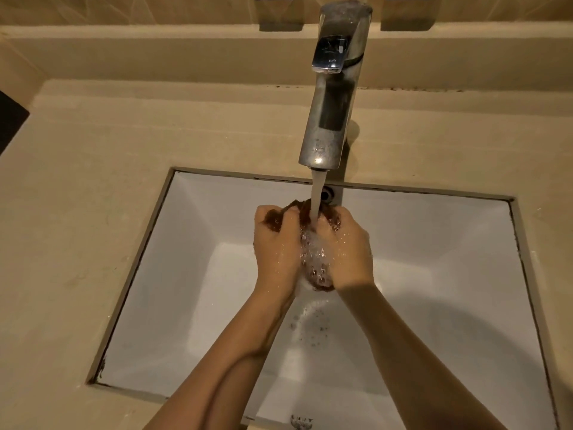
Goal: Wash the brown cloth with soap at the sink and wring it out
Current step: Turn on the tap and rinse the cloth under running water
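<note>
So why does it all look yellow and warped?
Head view: dim warm light tints the counter tan; the wide lens bows its edges; glare spots the faucet; the left hand and right hand shadow the sink; splashing water blurs the brown cloth.

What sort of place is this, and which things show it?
Likely a bathroom or washroom: white sink set into a beige counter, chrome tap running onto a brown cloth.

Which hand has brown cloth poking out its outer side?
The left hand: a tuft of cloth shows by its outer knuckles. The right hand shows cloth only beside the water.
</note>
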